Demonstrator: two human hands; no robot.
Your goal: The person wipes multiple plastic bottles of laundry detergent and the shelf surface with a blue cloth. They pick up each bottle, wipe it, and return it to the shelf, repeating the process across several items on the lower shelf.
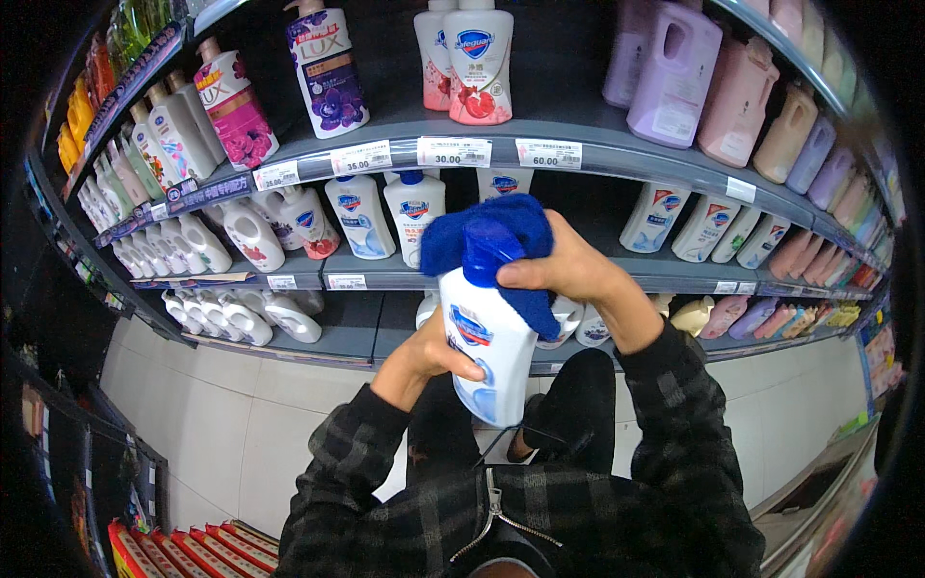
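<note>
A white Safeguard body wash bottle (480, 361) with a blue cap is held tilted in front of my chest. My left hand (437, 352) grips its body, the thumb lying across the front label. Around the cap, my right hand (571, 264) presses a dark blue cloth (452, 235), with the thumb against the cap's side. The cloth drapes over the cap and hangs down behind the bottle's right shoulder. The fingers of both hands are partly hidden behind the bottle and cloth.
Curved-looking shelves (405, 137) of toiletries stand ahead, with price tags along their edges. Safeguard bottles (480, 72) and a purple Lux bottle (329, 72) stand on the upper shelf. Large lilac jugs (672, 72) are at right. Red packages (195, 553) lie at lower left, above pale floor tiles (209, 419).
</note>
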